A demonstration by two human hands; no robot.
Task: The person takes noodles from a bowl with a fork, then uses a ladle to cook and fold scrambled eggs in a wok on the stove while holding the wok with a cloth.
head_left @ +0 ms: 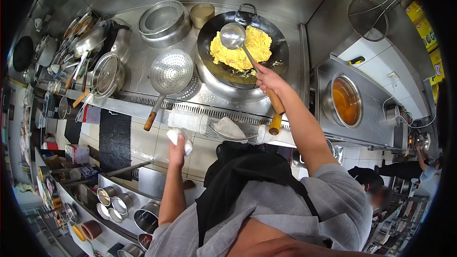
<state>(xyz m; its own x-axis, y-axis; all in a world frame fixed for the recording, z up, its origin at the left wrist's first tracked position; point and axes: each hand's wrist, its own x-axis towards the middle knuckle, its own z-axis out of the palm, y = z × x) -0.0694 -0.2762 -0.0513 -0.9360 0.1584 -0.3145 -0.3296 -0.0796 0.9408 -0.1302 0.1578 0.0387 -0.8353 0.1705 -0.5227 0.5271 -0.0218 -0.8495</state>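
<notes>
My right hand (pixel 270 82) is closed around the wooden handle of a metal ladle (pixel 233 36). The ladle's bowl rests over yellow scrambled eggs (pixel 254 47) in a large black wok (pixel 281 35) on the stove. In my left hand (pixel 177 150) is a bunched white cloth (pixel 179 139), held away from the wok, in front of the stove's edge. A perforated skimmer (pixel 171 72) with a wooden handle lies on the steel stove top, left of the wok.
Behind the skimmer stand a steel pot (pixel 164 26) and a small tin (pixel 203 15). Pans and strainers crowd the left side. A pot of orange-brown liquid (pixel 346 102) sits on the right counter. Several metal containers (pixel 122 203) stand at the lower left. Another person (pixel 404 169) is at far right.
</notes>
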